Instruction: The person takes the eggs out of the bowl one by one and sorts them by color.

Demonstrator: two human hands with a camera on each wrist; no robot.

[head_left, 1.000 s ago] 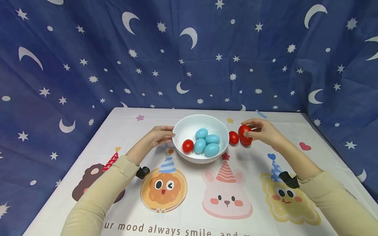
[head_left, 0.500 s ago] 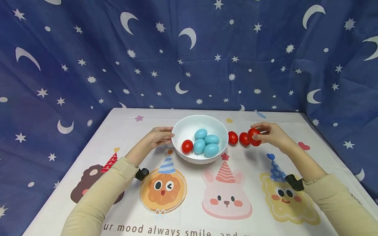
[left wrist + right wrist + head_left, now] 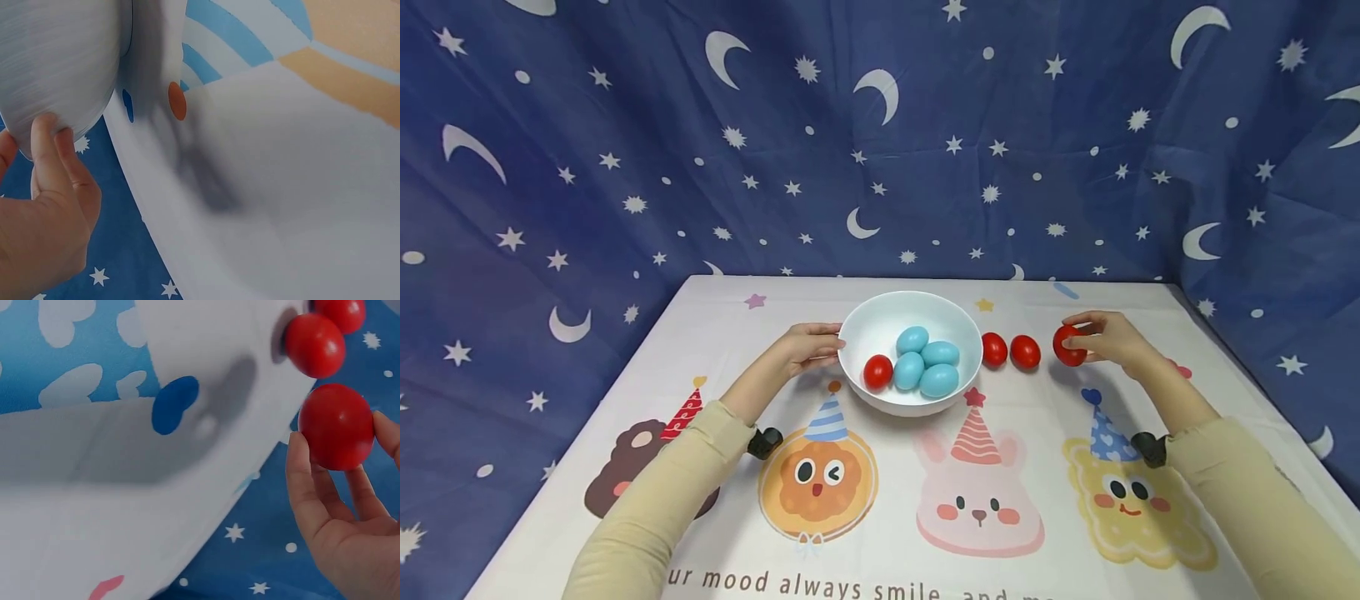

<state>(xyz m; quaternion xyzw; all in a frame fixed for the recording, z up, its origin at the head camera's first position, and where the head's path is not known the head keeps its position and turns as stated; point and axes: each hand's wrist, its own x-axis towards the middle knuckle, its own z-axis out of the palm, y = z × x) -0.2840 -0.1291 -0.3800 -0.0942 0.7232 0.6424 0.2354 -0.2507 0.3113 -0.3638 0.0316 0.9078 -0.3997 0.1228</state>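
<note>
In the head view a white bowl (image 3: 910,404) stands mid-table, with several light-blue eggs (image 3: 939,381) and one red egg (image 3: 878,372) inside. My left hand (image 3: 808,346) holds the bowl at its left side; in the left wrist view its fingers touch the wall near the rim. To the right, my right hand (image 3: 1105,340) pinches another red egg (image 3: 1067,347) between thumb and fingers, with a shadow on the cloth below. Two more red eggs (image 3: 995,351) lie between the bowl and that hand, the nearer one (image 3: 315,347) also visible in the right wrist view.
The table (image 3: 880,500) has a white cloth with printed cartoon characters and lettering. A dark blue curtain (image 3: 925,208) with moons and stars hangs behind it and at both sides. Small black devices (image 3: 765,443) sit at both wrists.
My right hand has moved right with the red egg, away from the other two red eggs, widening the gap. The left hand stays at the bowl, which has not visibly moved.
</note>
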